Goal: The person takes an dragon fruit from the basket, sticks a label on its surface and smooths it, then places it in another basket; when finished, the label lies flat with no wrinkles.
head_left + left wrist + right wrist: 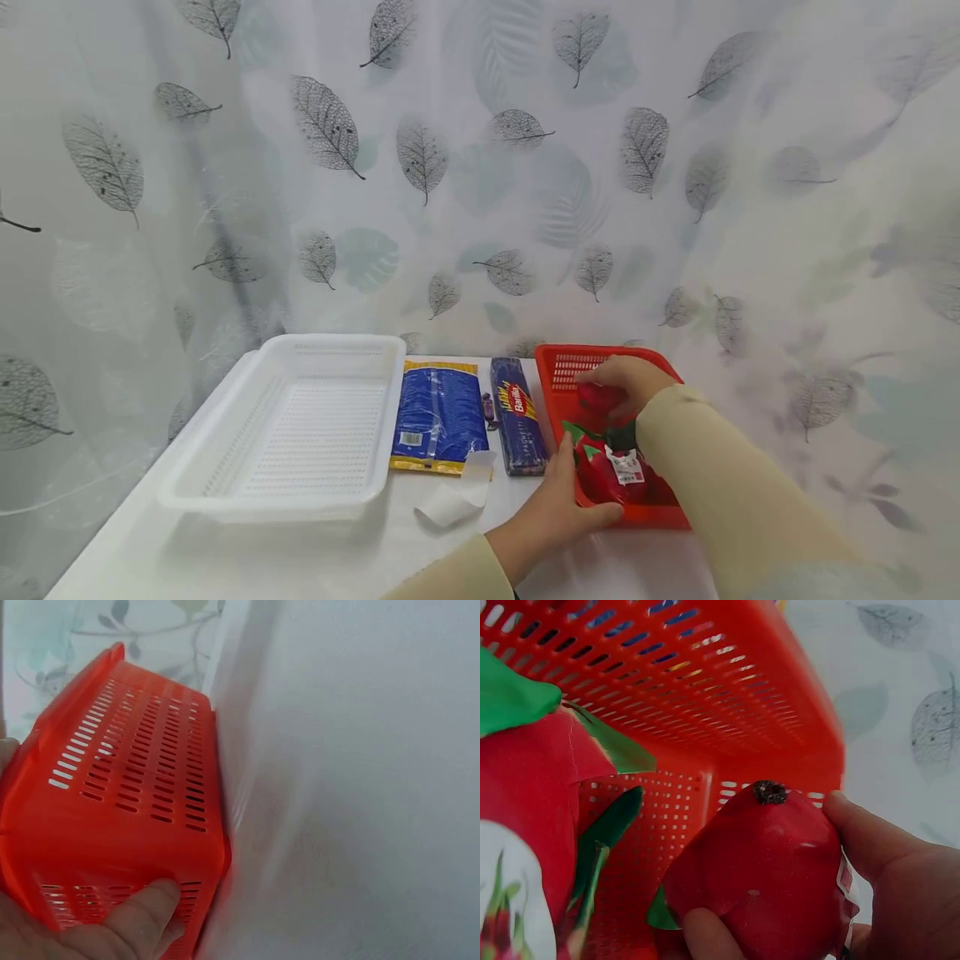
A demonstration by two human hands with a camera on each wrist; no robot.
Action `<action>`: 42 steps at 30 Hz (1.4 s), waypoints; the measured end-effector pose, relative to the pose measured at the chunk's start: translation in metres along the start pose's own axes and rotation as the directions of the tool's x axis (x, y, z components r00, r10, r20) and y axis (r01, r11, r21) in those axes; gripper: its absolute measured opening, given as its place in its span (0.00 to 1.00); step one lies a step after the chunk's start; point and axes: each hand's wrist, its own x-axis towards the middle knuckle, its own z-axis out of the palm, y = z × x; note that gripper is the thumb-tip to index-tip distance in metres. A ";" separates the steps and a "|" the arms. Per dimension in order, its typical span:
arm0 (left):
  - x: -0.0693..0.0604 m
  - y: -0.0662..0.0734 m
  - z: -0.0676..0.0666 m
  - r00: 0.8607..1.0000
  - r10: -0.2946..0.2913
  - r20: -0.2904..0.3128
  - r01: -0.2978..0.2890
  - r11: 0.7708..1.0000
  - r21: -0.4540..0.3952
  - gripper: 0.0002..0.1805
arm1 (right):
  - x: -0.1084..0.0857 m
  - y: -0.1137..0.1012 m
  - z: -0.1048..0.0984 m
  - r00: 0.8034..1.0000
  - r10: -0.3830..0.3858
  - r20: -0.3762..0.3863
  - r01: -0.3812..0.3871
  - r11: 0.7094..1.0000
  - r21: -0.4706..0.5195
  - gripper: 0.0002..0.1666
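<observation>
Inside the red basket (637, 518), my right hand (633, 385) holds a red dragon fruit (757, 862) near the far end. Its dark stem end faces up in the right wrist view, with the thumb and a finger on either side. Another red dragon fruit (529, 772), green-tipped and bearing a white label, lies toward the basket's near end. A dark green thing (611, 817) shows beside it, partly hidden. My left hand (551, 512) grips the basket's near left corner, its fingers (142, 915) against the slotted outer wall.
Left of the basket lie a blue spaghetti box (521, 425), a small purple wrapped candy (489, 410) and a blue-and-yellow packet (438, 417). A curled white paper strip (453, 498) is in front of them. The white basket (168, 492) stands at the left. Behind hangs a leaf-patterned curtain (480, 192).
</observation>
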 end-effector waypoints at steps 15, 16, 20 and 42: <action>-0.002 0.001 0.000 1.000 0.028 0.005 -0.028 0.999 0.037 0.64 | 0.012 -0.003 0.009 0.994 0.091 -0.053 -0.091 0.996 -0.013 0.48; -0.002 0.001 0.000 0.999 0.032 0.006 -0.032 0.999 0.035 0.64 | 0.011 -0.004 0.009 0.994 0.094 -0.055 -0.094 0.996 -0.006 0.47; -0.003 0.002 -0.001 0.999 0.034 0.012 -0.034 0.999 0.016 0.64 | 0.002 -0.010 0.013 0.994 0.097 -0.044 -0.096 0.995 0.008 0.46; -0.002 -0.001 -0.003 1.000 0.024 0.020 -0.024 1.000 -0.007 0.65 | 0.023 -0.020 0.009 0.996 -0.086 -0.017 0.079 0.965 -0.249 0.32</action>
